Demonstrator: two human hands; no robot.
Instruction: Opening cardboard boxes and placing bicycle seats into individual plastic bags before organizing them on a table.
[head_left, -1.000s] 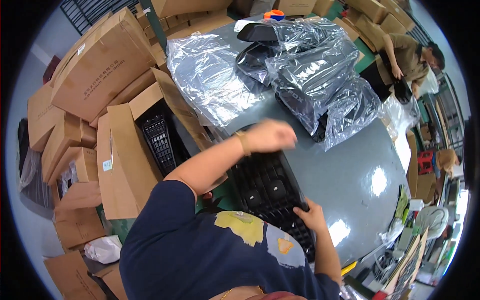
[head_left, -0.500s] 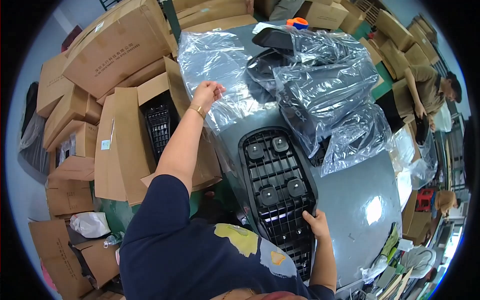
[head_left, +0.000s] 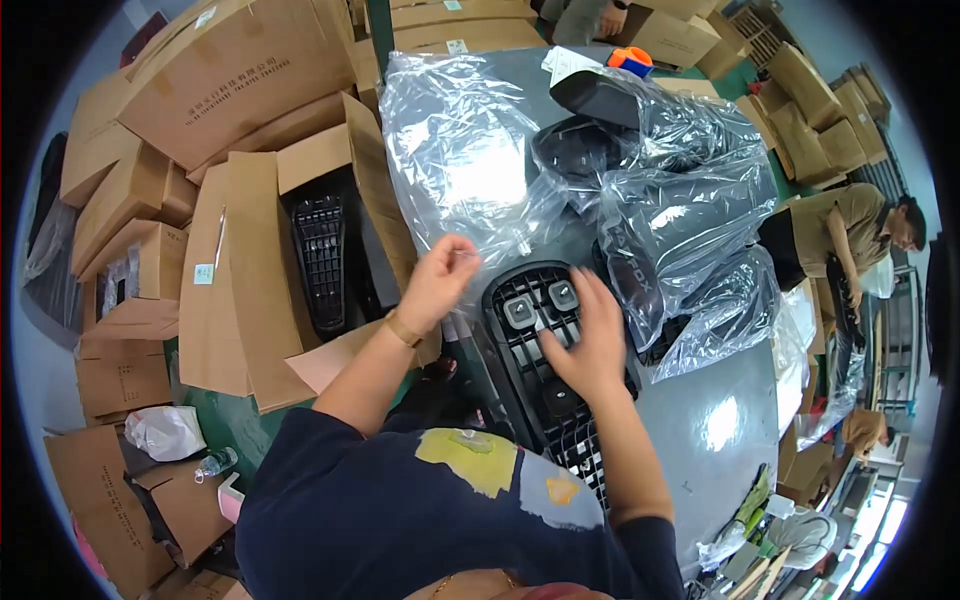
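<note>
While the right hand (head_left: 590,342) fans out over the panel (head_left: 528,374), the left hand (head_left: 443,278) curls just off its edge

Fingers spread and thumb apart, the right hand grasps nothing. It lies over the upper half of the panel; whether its palm or tips touch, I cannot tell. The left hand, tips drawn toward the thumb, is beside the panel's upper left edge; whether it pinches any film (head_left: 455,140), I cannot tell.

Of the two, the right hand is nearer the panel, which lies beneath it, ribs up, on the table (head_left: 690,445). From the left hand, the panel is to the right and toward the body. Its long axis slants from a rounded far end, between the hands, down to the right, toward the right forearm. Two grey pads (head_left: 519,312) show at that far end.

Beyond the panel, to the left, the film spreads over the table. Close along the panel's right side and beyond it, wrapped parts (head_left: 690,215) lie heaped, with an orange and blue tape roll (head_left: 631,62) farther off. Left of the panel, a carton (head_left: 262,290) with its flaps spread holds a second ribbed part (head_left: 322,260); stacked boxes (head_left: 225,95) stand behind. Well apart to the panel's right, a co-worker (head_left: 838,232) bends over something dark.
</note>
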